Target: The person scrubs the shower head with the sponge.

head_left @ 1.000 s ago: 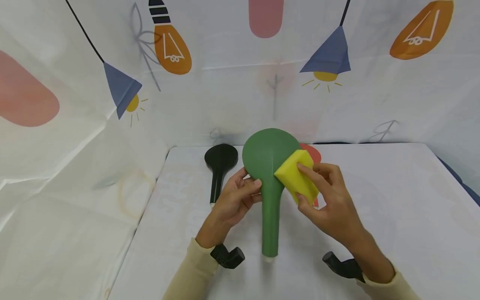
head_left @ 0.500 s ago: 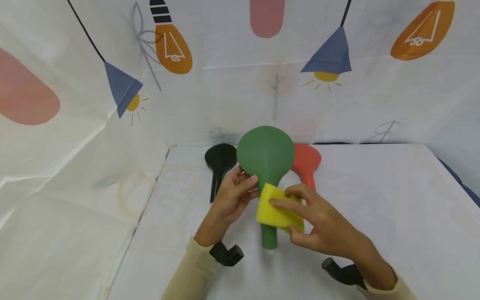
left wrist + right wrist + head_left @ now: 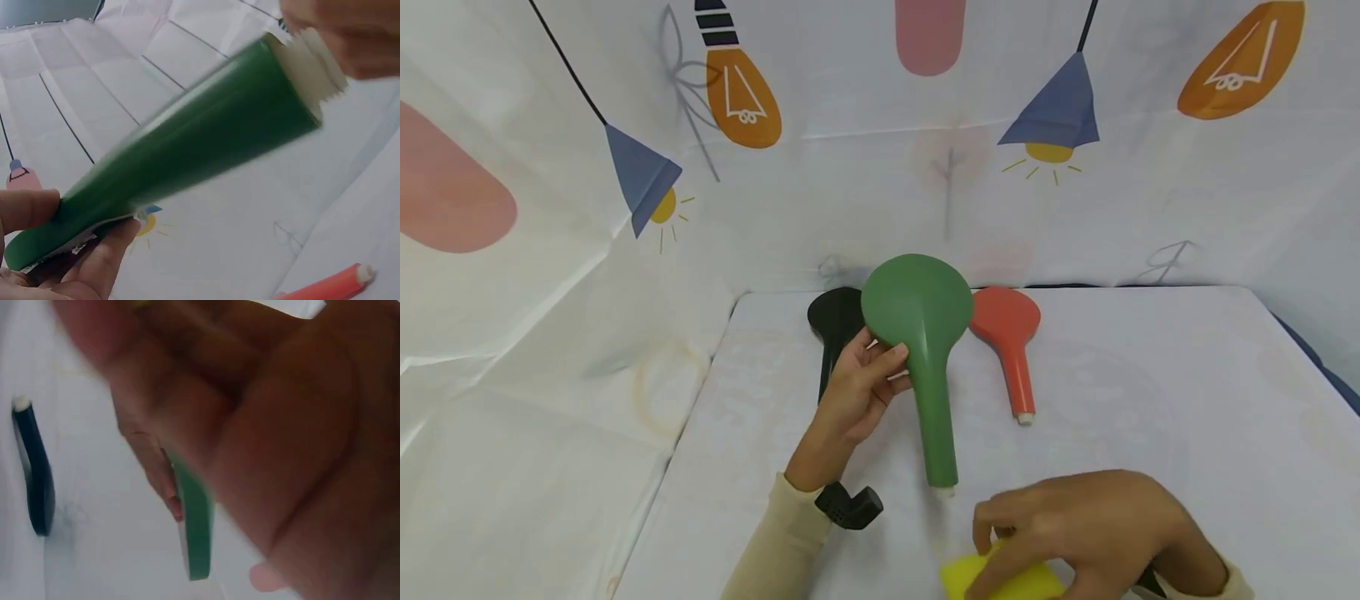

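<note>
A green shower head (image 3: 917,304) is tilted upright above the white table, its round head at the top. My left hand (image 3: 857,392) holds it by the neck, thumb in front and fingers behind. In the left wrist view, a white threaded end (image 3: 315,65) sticks out of the green handle (image 3: 200,125). My right hand (image 3: 1086,529) grips a yellow sponge (image 3: 1000,579) low at the front of the table, apart from the shower head. The frame's lower edge cuts off part of the sponge. The palm fills much of the right wrist view, blurred.
A black shower head (image 3: 833,317), partly hidden by the green one and my left hand, lies at the back left. At the back right lies a red shower head (image 3: 1009,333). Behind the table (image 3: 1180,400) hangs a white cloth (image 3: 865,192) printed with lamps and bulbs.
My right hand has drawn the sponge down from the green head, along the handle and off toward the front edge. The green shower head has shifted slightly left, uncovering the red one.
</note>
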`<state>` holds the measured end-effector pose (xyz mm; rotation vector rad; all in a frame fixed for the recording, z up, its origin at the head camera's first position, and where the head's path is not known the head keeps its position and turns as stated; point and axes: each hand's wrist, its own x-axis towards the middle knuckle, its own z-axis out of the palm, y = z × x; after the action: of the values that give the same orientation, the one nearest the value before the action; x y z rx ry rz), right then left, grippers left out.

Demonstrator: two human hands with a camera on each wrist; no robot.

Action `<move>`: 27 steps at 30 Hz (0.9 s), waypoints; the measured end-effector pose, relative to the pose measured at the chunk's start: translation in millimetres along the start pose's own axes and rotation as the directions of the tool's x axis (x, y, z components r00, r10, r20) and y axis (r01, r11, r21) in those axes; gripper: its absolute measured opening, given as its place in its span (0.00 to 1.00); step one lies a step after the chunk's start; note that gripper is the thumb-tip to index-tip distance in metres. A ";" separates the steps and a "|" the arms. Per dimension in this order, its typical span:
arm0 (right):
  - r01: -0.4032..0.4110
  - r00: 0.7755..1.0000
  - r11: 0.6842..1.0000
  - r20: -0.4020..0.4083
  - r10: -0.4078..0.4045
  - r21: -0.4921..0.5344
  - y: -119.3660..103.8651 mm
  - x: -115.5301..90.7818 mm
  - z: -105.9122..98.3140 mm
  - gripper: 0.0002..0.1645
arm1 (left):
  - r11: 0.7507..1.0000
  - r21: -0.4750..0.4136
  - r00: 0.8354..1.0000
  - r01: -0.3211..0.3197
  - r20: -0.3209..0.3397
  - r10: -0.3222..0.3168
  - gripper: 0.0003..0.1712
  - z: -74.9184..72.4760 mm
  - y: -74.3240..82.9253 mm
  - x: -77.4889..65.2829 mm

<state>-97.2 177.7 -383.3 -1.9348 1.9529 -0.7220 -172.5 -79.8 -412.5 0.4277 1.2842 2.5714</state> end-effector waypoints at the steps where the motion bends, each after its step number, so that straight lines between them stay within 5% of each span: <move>1: 0.033 0.999 0.999 -0.003 -0.033 0.021 -0.5 -0.9 -0.9 0.25 | 1.000 0.003 1.000 0.002 -0.005 -0.002 0.29 -0.3 0.3 0.3; 4: 0.090 0.984 0.996 -0.153 -0.089 -0.006 -1.1 -4.4 -4.8 0.30 | 0.999 0.028 1.000 0.015 -0.017 -0.014 0.33 -0.9 0.4 1.0; 7: 0.006 0.928 0.993 -0.370 -0.048 -0.115 0.5 -7.7 -9.4 0.32 | 0.998 0.055 0.999 0.029 -0.026 -0.028 0.34 -1.8 -0.8 1.0; 11: -0.266 0.789 0.949 -0.604 0.113 -0.170 6.5 -5.7 -13.2 0.31 | 0.996 0.074 0.999 0.048 -0.010 -0.048 0.34 -2.8 -2.8 0.4; 14: -0.410 0.670 0.892 -0.726 0.153 -0.190 15.2 -0.1 -13.6 0.29 | 0.993 0.087 0.997 0.075 0.010 -0.076 0.34 -0.9 -4.0 -0.4; 17: -0.493 0.587 0.840 -0.799 0.130 -0.226 23.6 5.2 -12.2 0.31 | 0.990 0.095 0.994 0.100 0.024 -0.103 0.34 2.0 -5.8 -1.5; 21: -0.548 0.540 0.798 -0.834 0.111 -0.249 30.5 9.4 -9.4 0.33 | 0.986 0.109 0.991 0.123 0.033 -0.127 0.33 4.0 -7.6 -1.8; 27: -0.578 0.513 0.770 -0.854 0.083 -0.272 38.1 14.4 -5.7 0.33 | 0.987 0.091 0.989 0.133 0.053 -0.138 0.32 5.5 -8.9 -1.9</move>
<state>-133.0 163.1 -397.3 -1.3867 3.3222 -1.1778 -168.1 -71.2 -416.7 0.4140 1.3593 2.3812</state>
